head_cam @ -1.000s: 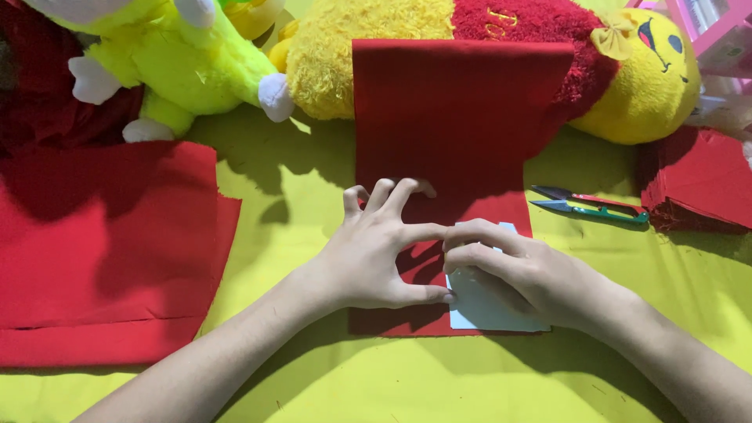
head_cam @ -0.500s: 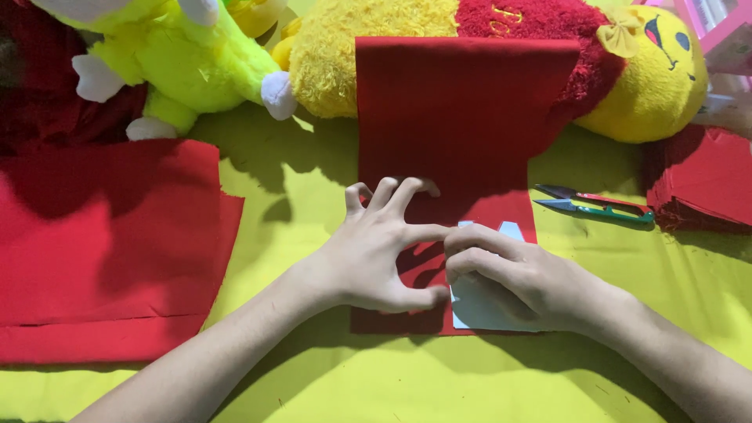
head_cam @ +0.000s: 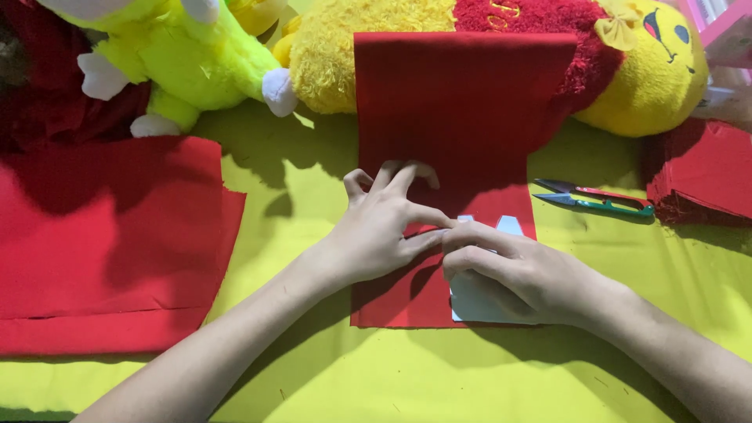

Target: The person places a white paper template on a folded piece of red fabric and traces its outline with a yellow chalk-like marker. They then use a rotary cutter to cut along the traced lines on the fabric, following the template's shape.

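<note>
A long strip of red felt [head_cam: 462,102] lies on the yellow cloth [head_cam: 392,376], its far end draped up against a plush toy. My left hand [head_cam: 384,227] presses flat on the strip with fingers spread. My right hand [head_cam: 517,270] rests beside it, fingers curled down on a pale blue paper template [head_cam: 474,301] that lies on the felt's near right corner. The fingertips of both hands touch. Most of the template is hidden under my right hand.
A stack of red felt sheets [head_cam: 110,235] lies at the left. Thread snips [head_cam: 599,197] with green and red handles lie right of the strip. Cut red pieces [head_cam: 705,176] pile at the right edge. Yellow [head_cam: 376,55] and green [head_cam: 188,55] plush toys line the back.
Both hands have stayed on the felt and template with only small shifts; the view has drifted slightly.
</note>
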